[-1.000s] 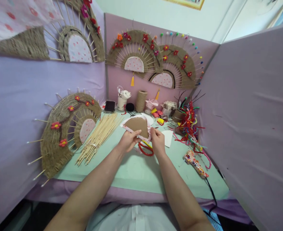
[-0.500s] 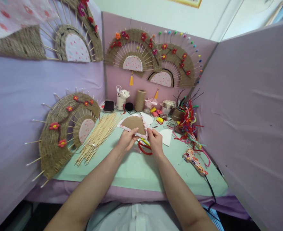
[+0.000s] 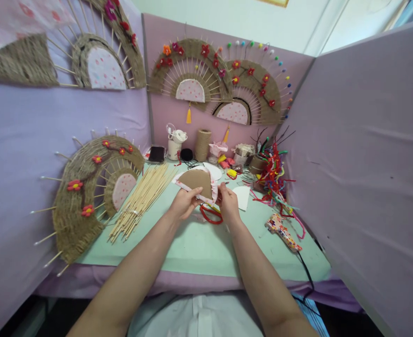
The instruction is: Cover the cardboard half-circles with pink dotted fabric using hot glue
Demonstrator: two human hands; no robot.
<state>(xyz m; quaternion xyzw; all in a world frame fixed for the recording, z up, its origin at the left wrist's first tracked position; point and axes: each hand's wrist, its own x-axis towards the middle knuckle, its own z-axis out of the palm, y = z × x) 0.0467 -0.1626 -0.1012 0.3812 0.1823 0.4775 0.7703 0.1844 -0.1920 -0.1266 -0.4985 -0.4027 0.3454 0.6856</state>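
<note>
Both hands hold a brown cardboard half-disc (image 3: 196, 180) edged with pink spotted fabric, raised a little above the green mat (image 3: 199, 243). My left hand (image 3: 184, 203) grips its lower left edge with curled fingers. My right hand (image 3: 227, 202) pinches the fabric at its lower right corner. Red-handled scissors (image 3: 211, 214) lie on the mat just under the hands.
A bundle of bamboo skewers (image 3: 143, 199) lies to the left, beside a jute fan with red flowers (image 3: 87, 192). A patterned glue gun (image 3: 283, 231) with a black cord lies at right, near a tangle of pipe cleaners (image 3: 274, 175). A twine spool (image 3: 202, 145) and small items line the back wall.
The hands and the half-disc have barely shifted; the right fingers have moved slightly along the fabric edge. The camera has tilted a little.
</note>
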